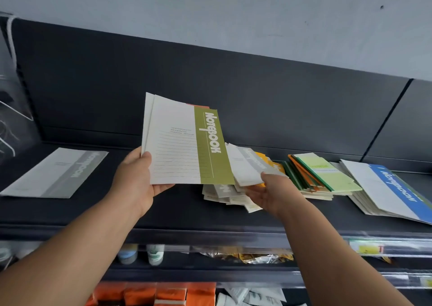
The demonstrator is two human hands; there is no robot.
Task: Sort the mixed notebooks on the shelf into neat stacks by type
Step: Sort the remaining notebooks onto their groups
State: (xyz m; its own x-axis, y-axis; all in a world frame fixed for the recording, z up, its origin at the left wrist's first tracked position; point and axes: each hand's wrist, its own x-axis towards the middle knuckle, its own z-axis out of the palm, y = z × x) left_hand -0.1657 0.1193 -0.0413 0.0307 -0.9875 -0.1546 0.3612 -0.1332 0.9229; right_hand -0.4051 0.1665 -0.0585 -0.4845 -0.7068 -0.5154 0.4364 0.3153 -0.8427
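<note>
The green notebook [187,142] is raised above the shelf [163,212], the front one of a few covers fanned together, with a red edge showing behind it. The left hand [138,179] grips their lower left corner, thumb on the front and fingers curled behind.

The right hand [273,193] pinches a grey notebook [245,165] at its corner, thumb on top and fingers under. This one is tilted up off the mixed pile [224,195], which lies jumbled mid-shelf.

The step in hand looks like picking through the pile by type. The sort seems partly done. A left stack [58,172] with a grey band lies flat well apart at the left. A green-spined stack [322,174] and a blue stack [392,188] sit to the right of the pile.

The next move probably calls for drawing the grey one clear without dragging its neighbours along. It would then go across to the left stack, edges squared.

"Notebook" reads in white on the green band, and again on the grey and blue bands. The small print on the covers is too fine to read, as are the shelf-edge labels.
</note>
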